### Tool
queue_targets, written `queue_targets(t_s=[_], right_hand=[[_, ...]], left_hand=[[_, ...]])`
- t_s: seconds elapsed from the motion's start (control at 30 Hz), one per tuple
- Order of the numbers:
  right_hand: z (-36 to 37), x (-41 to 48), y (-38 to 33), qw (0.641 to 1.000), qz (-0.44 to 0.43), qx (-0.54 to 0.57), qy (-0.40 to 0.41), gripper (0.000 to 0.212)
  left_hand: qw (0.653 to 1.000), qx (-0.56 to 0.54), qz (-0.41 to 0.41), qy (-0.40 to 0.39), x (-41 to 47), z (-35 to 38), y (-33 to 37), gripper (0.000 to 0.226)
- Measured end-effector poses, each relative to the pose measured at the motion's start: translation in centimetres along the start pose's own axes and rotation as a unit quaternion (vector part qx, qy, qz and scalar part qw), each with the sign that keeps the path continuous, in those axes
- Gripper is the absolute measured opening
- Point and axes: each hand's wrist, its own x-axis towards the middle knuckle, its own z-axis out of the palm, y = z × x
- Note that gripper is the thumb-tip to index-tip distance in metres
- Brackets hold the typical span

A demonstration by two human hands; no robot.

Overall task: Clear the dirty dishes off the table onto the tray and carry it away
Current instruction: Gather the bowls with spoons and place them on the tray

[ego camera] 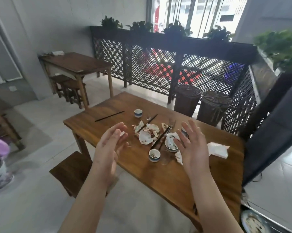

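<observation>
A wooden table (167, 179) carries dirty dishes. A small blue-rimmed cup (138, 113) stands at the far side, another cup (154, 155) nearer, and a bowl with a spoon (171, 144) beside it. Soiled crumpled napkins (147, 134) lie in the middle with dark chopsticks (160, 138) across them. A separate pair of chopsticks (109, 116) lies at the far left. A clear glass (166, 157) stands by the near cup. My left hand (110, 145) and my right hand (191, 145) hover above the table, palms facing each other, fingers straight, holding nothing. No tray is in view.
A white tissue pack (218, 149) lies at the table's right. A wooden bench (73, 172) stands left of the table. Another table with stools (74, 64) is at the back left. Two wicker bins (187, 100) stand by the lattice fence. A dish (252, 221) shows at bottom right.
</observation>
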Motion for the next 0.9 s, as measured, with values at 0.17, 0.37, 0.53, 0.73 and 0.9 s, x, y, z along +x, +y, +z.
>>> queue_targets(t_s=[0.17,0.37,0.53,0.73,0.9], right_hand=[[0.9,1.1,1.5,1.000,-0.006,-0.001,0.026,0.041],[-1.0,4.6,2.3,0.997,0.000,-0.003,0.079,0.040],[-3.6,9.8,2.8,0.991,0.017,-0.008,0.131,0.038],[-7.8,16.9,4.1,0.985,0.041,-0.051,0.160,0.039],[-11.2,21.1,4.4,0.978,0.060,-0.078,0.183,0.037]], left_hand=[[1.000,0.018,-0.011,-0.014,3.0,-1.3,-0.1,0.018],[0.999,0.023,-0.048,0.000,7.1,0.2,-2.6,0.018],[0.995,0.034,-0.095,-0.020,11.6,3.6,-5.9,0.019],[0.986,0.057,-0.128,-0.093,17.6,8.1,-11.5,0.023],[0.975,0.082,-0.166,-0.121,21.1,11.2,-15.5,0.025]])
